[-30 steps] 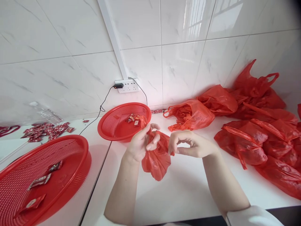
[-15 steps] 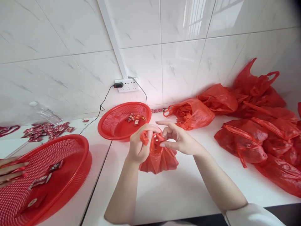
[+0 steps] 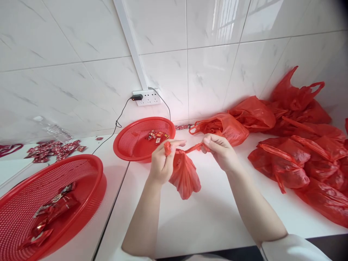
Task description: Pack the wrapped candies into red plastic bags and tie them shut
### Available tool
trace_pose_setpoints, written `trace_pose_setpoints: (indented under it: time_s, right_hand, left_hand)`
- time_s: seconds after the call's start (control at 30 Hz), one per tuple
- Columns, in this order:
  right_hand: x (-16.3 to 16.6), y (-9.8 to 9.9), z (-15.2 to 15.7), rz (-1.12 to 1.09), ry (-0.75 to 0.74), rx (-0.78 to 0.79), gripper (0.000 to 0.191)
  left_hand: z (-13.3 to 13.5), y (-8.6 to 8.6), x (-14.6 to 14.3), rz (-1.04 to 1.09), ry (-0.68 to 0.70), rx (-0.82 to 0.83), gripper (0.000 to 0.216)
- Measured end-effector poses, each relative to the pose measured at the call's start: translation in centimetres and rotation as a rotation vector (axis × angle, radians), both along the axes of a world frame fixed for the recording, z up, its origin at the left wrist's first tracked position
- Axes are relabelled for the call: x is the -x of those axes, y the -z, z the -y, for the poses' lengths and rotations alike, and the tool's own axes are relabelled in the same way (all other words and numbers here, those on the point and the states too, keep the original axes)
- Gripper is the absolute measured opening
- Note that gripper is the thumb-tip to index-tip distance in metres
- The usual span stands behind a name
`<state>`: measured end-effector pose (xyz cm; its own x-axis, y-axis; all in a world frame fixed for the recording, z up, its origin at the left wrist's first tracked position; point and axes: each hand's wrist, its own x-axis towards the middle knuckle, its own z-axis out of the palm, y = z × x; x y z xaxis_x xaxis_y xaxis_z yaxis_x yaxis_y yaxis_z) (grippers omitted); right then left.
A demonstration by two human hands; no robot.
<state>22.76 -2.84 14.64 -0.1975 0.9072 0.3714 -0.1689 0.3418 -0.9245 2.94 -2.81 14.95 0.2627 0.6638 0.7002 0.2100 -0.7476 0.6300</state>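
Observation:
A small red plastic bag hangs above the white table between my hands. My left hand is closed on one handle of the bag at its top left. My right hand is closed on the other handle, which is stretched out taut to the right. The bag bulges at the bottom; its contents are hidden.
A red mesh basket with a few small packets stands behind my hands. A larger red basket with packets sits at the left. Several red bags are piled on the right. A wall socket with cables is above; loose packets lie far left.
My hands have moved apart, pulling the bag's handles taut. The bag has lifted and hangs narrower. Another person's hand at the left basket, seen half a second ago, is gone, and more packets lie there.

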Motion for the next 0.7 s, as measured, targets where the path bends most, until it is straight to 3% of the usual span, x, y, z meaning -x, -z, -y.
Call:
trace_pose_setpoints:
  time_s: [0.23,0.4,0.47,0.57,0.7]
  right_hand:
    - [-3.6,-0.8,-0.1,-0.055,0.100,-0.009,0.037]
    - [-6.2,-1.5,0.1,-0.112,0.247,0.034,0.035]
    - [-6.8,-1.4,0.0,-0.139,0.292,0.037,0.032]
    - [-7.3,-1.0,-0.3,-0.108,0.383,0.000,0.031]
    - [-7.7,-0.7,-0.3,0.264,0.443,-0.056,0.036]
  left_hand:
    - [0.4,-1.8,3.0,-0.244,-0.343,-0.164,0.035]
    - [0.6,-2.4,4.5,-0.228,-0.433,-0.100,0.039]
    - [0.6,-2.7,4.4,-0.240,-0.401,-0.020,0.040]
    - [0.4,-2.7,3.9,-0.301,-0.302,0.226,0.041]
    - [-0.5,-1.8,3.5,-0.466,-0.285,0.513,0.039]
